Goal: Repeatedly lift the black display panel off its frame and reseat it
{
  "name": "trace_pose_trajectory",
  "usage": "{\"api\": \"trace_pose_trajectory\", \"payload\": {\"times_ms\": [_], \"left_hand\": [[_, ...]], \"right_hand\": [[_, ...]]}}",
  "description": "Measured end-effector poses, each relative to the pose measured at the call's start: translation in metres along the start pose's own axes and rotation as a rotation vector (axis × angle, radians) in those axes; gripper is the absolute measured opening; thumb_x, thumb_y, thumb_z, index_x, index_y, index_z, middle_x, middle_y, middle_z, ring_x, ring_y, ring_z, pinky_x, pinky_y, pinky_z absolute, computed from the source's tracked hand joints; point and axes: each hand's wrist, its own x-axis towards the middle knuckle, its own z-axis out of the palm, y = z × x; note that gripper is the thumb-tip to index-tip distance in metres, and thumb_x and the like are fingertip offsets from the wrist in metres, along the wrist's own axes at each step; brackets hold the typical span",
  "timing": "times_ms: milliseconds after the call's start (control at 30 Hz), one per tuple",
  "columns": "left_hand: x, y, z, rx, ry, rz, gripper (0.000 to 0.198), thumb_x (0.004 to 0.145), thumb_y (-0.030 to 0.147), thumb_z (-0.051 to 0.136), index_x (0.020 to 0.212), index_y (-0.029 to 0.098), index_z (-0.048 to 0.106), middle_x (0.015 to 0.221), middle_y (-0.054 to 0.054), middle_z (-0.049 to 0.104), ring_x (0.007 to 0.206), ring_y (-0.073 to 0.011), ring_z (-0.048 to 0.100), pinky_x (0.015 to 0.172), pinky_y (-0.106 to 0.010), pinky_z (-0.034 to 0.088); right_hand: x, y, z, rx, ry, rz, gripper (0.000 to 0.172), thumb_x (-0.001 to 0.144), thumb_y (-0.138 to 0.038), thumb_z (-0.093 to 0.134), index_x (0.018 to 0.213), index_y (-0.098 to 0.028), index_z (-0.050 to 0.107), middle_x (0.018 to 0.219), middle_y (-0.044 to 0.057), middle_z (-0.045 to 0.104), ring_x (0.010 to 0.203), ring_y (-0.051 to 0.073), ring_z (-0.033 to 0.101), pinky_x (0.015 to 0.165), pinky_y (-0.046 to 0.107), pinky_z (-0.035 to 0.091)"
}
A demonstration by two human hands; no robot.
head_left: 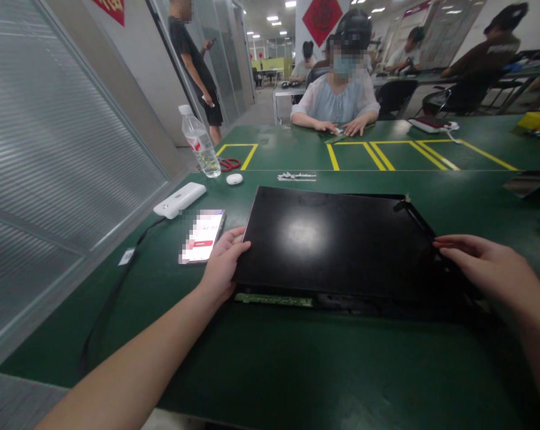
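A flat black screen panel [341, 251] with a bright reflection lies in front of me, raised at its left side. My left hand [220, 263] is closed on the panel's left edge, thumb on top and fingers at the side and below. Under and behind the panel shows a thin black frame [420, 220], sticking out along the far and right sides. My right hand [489, 260] pinches at the right edge of this frame; the exact part between its fingertips is hard to see. A narrow green circuit board [274, 300] shows below the panel's near edge.
Left of the panel are a lit smartphone [203, 236], a white power bank [180, 200] with a black strap, a water bottle [201, 143], an earbud case [235, 178] and red scissors [229, 163]. Small metal strips [297, 177] lie behind. A co-worker [337, 101] sits opposite.
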Motion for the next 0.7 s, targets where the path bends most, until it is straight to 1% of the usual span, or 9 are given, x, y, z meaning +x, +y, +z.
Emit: {"api": "trace_pose_trajectory", "payload": {"times_ms": [100, 200, 433, 500, 600, 700], "left_hand": [[-0.0009, 0.0008, 0.001, 0.011, 0.014, 0.01, 0.04, 0.066, 0.015, 0.075, 0.105, 0.017, 0.066, 0.089, -0.004, 0.08, 0.086, -0.0252, 0.076, 0.06, -0.027, 0.054], [-0.0015, 0.0012, 0.0016, 0.01, 0.024, 0.015, 0.04, 0.065, 0.015, 0.075, 0.104, 0.017, 0.066, 0.087, -0.003, 0.079, 0.085, -0.0246, 0.076, 0.059, -0.026, 0.053], [-0.0019, -0.0004, 0.0001, 0.024, 0.028, 0.032, 0.043, 0.064, 0.016, 0.075, 0.105, 0.016, 0.065, 0.086, -0.005, 0.079, 0.085, -0.0265, 0.075, 0.062, -0.029, 0.053], [-0.0016, -0.0011, -0.0009, 0.023, 0.021, 0.041, 0.044, 0.063, 0.017, 0.077, 0.105, 0.016, 0.065, 0.085, -0.005, 0.079, 0.084, -0.0266, 0.074, 0.063, -0.029, 0.053], [-0.0007, -0.0014, -0.0024, 0.029, -0.007, 0.041, 0.044, 0.064, 0.019, 0.078, 0.105, 0.017, 0.064, 0.085, -0.005, 0.078, 0.085, -0.0271, 0.074, 0.065, -0.031, 0.055], [0.0007, -0.0016, -0.0036, 0.029, -0.038, 0.042, 0.043, 0.064, 0.02, 0.079, 0.105, 0.018, 0.064, 0.089, -0.006, 0.078, 0.088, -0.0278, 0.074, 0.068, -0.032, 0.056]], "right_hand": [[0.002, 0.0031, 0.0012, 0.006, -0.003, -0.02, 0.047, 0.051, -0.052, 0.058, 0.088, -0.028, 0.075, 0.095, 0.005, 0.078, 0.098, 0.032, 0.069, 0.092, 0.044, 0.048], [0.0046, 0.0063, 0.003, -0.004, 0.005, -0.035, 0.048, 0.051, -0.053, 0.059, 0.088, -0.028, 0.076, 0.095, 0.005, 0.079, 0.096, 0.032, 0.07, 0.091, 0.045, 0.048], [0.002, 0.0018, 0.0029, -0.044, 0.065, -0.089, 0.039, 0.052, -0.05, 0.059, 0.08, -0.029, 0.076, 0.082, 0.005, 0.077, 0.078, 0.03, 0.069, 0.08, 0.044, 0.052], [0.0001, -0.0006, 0.0017, -0.064, 0.056, -0.071, 0.039, 0.053, -0.05, 0.059, 0.081, -0.029, 0.076, 0.084, 0.005, 0.077, 0.08, 0.03, 0.068, 0.08, 0.044, 0.052], [-0.0013, -0.0024, 0.0006, -0.066, 0.029, -0.041, 0.041, 0.053, -0.049, 0.059, 0.084, -0.028, 0.076, 0.089, 0.005, 0.077, 0.086, 0.03, 0.068, 0.084, 0.044, 0.051], [-0.0001, -0.0003, 0.001, -0.07, 0.02, -0.036, 0.04, 0.055, -0.049, 0.06, 0.086, -0.029, 0.075, 0.09, 0.005, 0.077, 0.086, 0.03, 0.068, 0.086, 0.044, 0.05]]}}
